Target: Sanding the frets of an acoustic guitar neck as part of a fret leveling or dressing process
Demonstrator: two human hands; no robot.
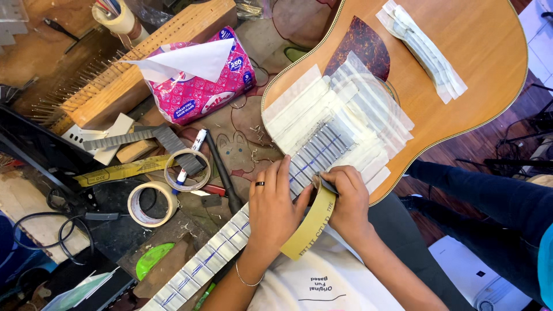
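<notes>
Wooden guitar [461, 98] lies across the lap, its neck [230, 242] taped over. Left hand [275, 208] presses flat and open on the fretboard; right hand [348, 204] pinches a roll of masking tape [311, 222] against the neck's edge. Cluttered workbench [115, 224] crowds the left side.

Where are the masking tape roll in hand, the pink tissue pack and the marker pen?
masking tape roll [309, 226], head view, on its outer band.
pink tissue pack [204, 92], head view, on its front face.
marker pen [190, 155], head view, on its white barrel.
</notes>
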